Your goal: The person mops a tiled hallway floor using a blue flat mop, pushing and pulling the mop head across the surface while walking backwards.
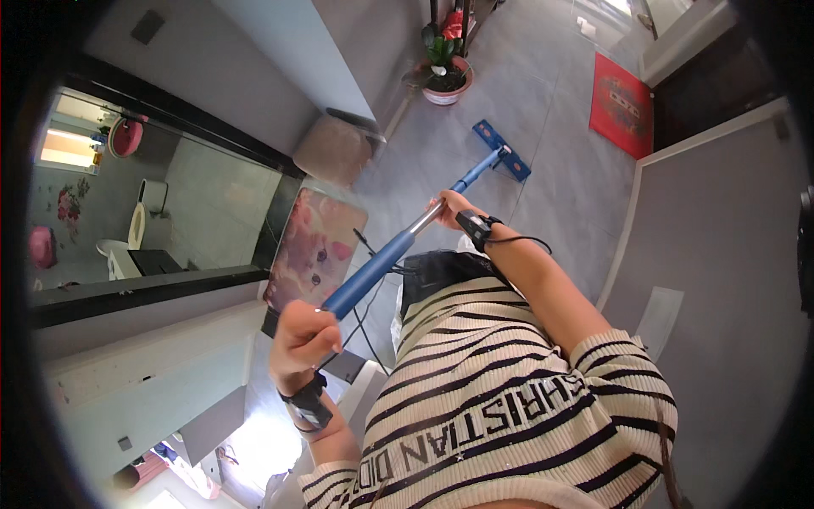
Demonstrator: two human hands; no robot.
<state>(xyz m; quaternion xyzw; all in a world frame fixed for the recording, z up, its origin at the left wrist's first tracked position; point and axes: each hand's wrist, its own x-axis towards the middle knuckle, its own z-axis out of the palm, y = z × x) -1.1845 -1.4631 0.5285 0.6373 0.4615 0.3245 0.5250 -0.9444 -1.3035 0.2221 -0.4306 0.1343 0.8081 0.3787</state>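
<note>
My left hand [304,337] is closed in a fist around the top end of a flat mop's handle [372,272], on its blue grip. Farther down, my right hand [451,209] grips the same handle around its silver metal section. The pole slants away from me toward the upper right. At its far end the blue rectangular mop head [502,151] rests on the grey tiled floor [553,210]. A black strapped device with a cable sits on each wrist.
A potted plant [445,79] stands by the wall beyond the mop head. On the right lies a red doormat [622,105] by a dark doorway. A patterned mat [318,248] lies before the bathroom doorway on the left, beside a brownish mat [334,149]. Black cables hang near my waist.
</note>
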